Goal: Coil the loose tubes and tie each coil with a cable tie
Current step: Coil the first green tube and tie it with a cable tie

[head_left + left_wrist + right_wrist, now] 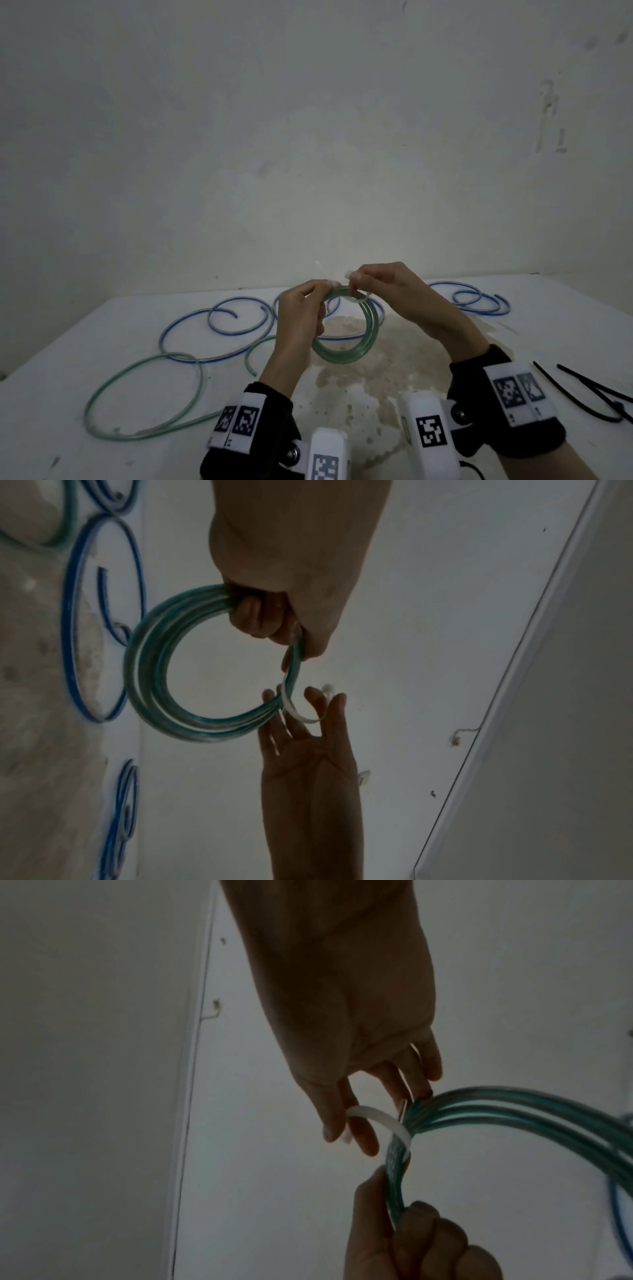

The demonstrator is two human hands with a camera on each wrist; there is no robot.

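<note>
A green tube coil (346, 353) of several turns hangs above the table, gripped at its top by my left hand (303, 308), fingers curled round the bundle (161, 653). My right hand (370, 279) pinches a white cable tie (377, 1118) between thumb and forefinger. The tie loops round the green strands (479, 1104) beside the left hand's grip. In the left wrist view the white cable tie (301, 715) curves from the coil to the right fingertips (337, 704). Its free tail (320, 265) sticks up behind the hands.
Loose blue tubes (219, 329) lie on the white table (102, 445) behind the hands, more blue tube (479, 298) at the back right. A loose green tube (144, 397) curls at the front left. Black cable ties (599, 394) lie at the right edge. A wall stands close behind.
</note>
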